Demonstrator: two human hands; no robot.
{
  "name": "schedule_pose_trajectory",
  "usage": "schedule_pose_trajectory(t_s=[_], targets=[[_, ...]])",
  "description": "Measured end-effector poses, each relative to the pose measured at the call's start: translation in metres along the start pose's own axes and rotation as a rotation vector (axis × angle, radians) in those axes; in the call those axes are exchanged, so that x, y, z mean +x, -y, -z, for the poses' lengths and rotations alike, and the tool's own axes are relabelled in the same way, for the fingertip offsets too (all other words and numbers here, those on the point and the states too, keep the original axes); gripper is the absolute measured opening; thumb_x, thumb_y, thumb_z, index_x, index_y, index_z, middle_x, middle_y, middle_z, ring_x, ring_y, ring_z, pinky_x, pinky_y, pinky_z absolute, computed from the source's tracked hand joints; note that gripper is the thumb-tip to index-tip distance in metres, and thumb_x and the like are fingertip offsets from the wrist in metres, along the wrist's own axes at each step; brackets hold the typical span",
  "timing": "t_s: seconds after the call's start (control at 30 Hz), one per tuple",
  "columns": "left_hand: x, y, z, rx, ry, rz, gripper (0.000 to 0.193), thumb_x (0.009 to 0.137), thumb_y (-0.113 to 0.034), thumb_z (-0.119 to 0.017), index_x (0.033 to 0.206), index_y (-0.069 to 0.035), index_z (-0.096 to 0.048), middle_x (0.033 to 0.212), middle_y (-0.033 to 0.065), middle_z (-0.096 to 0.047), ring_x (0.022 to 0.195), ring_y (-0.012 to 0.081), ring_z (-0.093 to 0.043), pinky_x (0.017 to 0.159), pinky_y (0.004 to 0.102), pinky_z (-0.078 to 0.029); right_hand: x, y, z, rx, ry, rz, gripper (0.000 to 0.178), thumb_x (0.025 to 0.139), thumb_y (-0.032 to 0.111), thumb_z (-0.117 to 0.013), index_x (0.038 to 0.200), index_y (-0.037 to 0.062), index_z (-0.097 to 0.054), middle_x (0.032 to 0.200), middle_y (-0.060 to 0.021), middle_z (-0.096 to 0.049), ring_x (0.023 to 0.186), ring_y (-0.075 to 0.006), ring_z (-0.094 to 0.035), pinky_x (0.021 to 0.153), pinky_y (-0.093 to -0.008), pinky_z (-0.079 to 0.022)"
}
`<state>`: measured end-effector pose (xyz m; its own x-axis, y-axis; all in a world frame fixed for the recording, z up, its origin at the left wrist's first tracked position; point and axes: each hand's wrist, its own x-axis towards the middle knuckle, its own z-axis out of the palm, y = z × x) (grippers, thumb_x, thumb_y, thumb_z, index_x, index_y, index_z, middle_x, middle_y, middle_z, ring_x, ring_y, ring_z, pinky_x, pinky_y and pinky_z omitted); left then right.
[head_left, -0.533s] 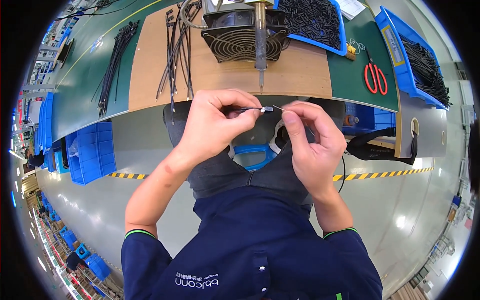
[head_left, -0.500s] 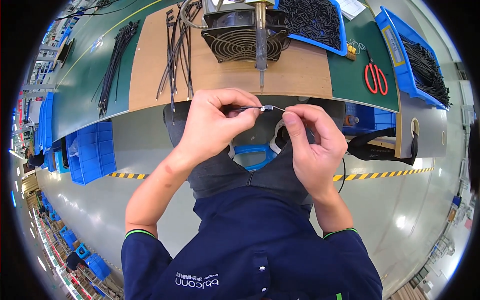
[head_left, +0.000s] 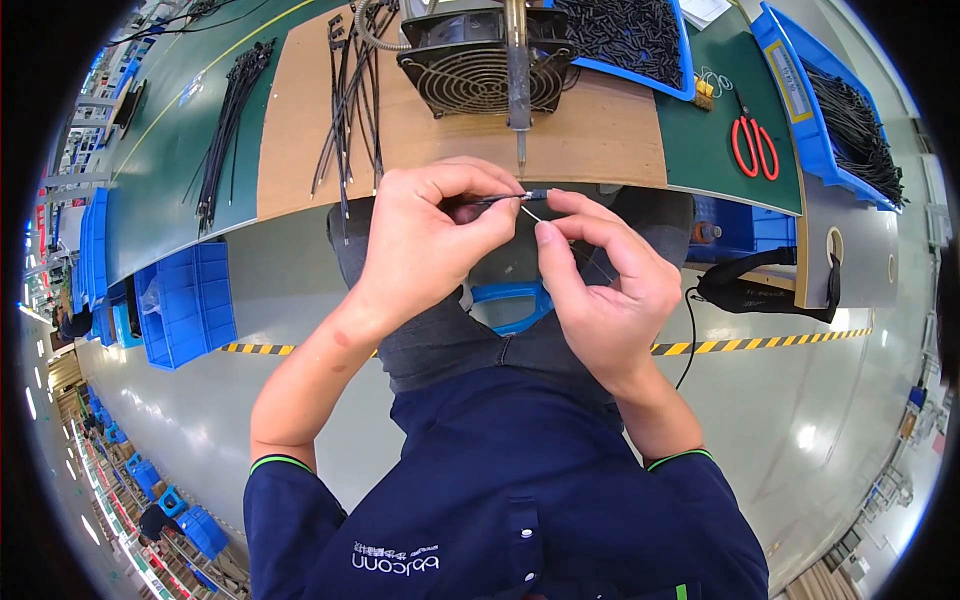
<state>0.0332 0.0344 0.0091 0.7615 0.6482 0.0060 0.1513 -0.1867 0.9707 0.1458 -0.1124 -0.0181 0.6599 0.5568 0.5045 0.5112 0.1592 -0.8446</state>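
Note:
Below the upright soldering iron (head_left: 520,95), my left hand (head_left: 435,235) pinches a thin black cable between thumb and index finger. A small connector (head_left: 535,195) with a dark body and a shiny metal part shows at the cable's end, just beyond my left fingertips. My right hand (head_left: 610,280) is closed at thumb and fingers on a thin silvery wire (head_left: 530,213), whose end points toward the connector. The right index fingertip is beside the connector; whether it touches cannot be made out. The iron's tip hangs a little above both hands.
A black fan (head_left: 485,80) stands behind the iron on a brown board (head_left: 600,150). Black cables (head_left: 350,110) lie left, another bundle (head_left: 235,130) farther left. Right are red-handled scissors (head_left: 753,148), a yellow sponge (head_left: 703,92) and blue bins (head_left: 690,85) of black parts.
My right hand has moved left, closer to my left fingertips. The silvery wire now slants below the connector, and the connector sits slightly higher. My left hand has barely moved.

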Motion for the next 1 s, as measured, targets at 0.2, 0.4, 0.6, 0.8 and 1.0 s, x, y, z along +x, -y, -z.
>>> schedule_pose_trajectory(t_s=[0.2,0.4,0.6,0.8,1.0], targets=[[0.001,-0.001,0.001,0.055,0.016,-0.011,0.012,0.089,-0.003,-0.078,0.097,0.005,-0.081,0.095,0.0043,-0.08,0.071,0.0032,-0.056,0.063,0.0211,-0.046,0.005,-0.007,-0.002,-0.022,-0.019,0.036,0.012,0.081,-0.005,-0.084,0.089,-0.0027,-0.075,0.1,-0.0198,-0.081,0.091,-0.0282,-0.082,0.081,-0.034,-0.063],[0.006,-0.008,0.007,0.069,0.079,0.012,0.008,0.089,0.001,-0.079,0.096,0.004,-0.081,0.101,0.0048,-0.079,0.075,0.0013,-0.057,0.067,0.0188,-0.046,0.013,-0.005,0.001,-0.031,0.004,0.015,0.012,0.079,-0.004,-0.084,0.086,-0.0019,-0.075,0.098,-0.0179,-0.081,0.095,-0.0288,-0.082,0.082,-0.0345,-0.064],[0.013,-0.006,0.011,0.053,0.098,-0.019,0.008,0.088,0.001,-0.08,0.096,0.004,-0.081,0.101,0.0045,-0.079,0.075,0.0013,-0.055,0.065,0.0193,-0.045,0.017,-0.013,-0.001,-0.04,0.004,0.074,0.011,0.079,-0.003,-0.084,0.085,-0.0013,-0.075,0.097,-0.0168,-0.081,0.097,-0.0293,-0.082,0.082,-0.0349,-0.063],[0.014,-0.005,0.012,0.07,0.09,-0.052,0.007,0.088,0.001,-0.081,0.094,0.004,-0.08,0.101,0.0045,-0.078,0.074,0.001,-0.054,0.065,0.0187,-0.044,0.019,-0.012,-0.002,-0.049,-0.004,0.076,0.012,0.078,-0.003,-0.084,0.085,-0.001,-0.075,0.096,-0.0164,-0.081,0.098,-0.029,-0.082,0.082,-0.035,-0.063],[0.016,-0.006,0.011,0.079,0.085,-0.072,0.006,0.088,0.003,-0.08,0.094,0.005,-0.08,0.102,0.0048,-0.078,0.073,0.0008,-0.054,0.064,0.0182,-0.044,0.022,-0.014,-0.003,-0.062,-0.01,0.1,0.012,0.078,-0.003,-0.084,0.085,-0.0001,-0.075,0.095,-0.0158,-0.081,0.097,-0.0295,-0.082,0.082,-0.0357,-0.063]])
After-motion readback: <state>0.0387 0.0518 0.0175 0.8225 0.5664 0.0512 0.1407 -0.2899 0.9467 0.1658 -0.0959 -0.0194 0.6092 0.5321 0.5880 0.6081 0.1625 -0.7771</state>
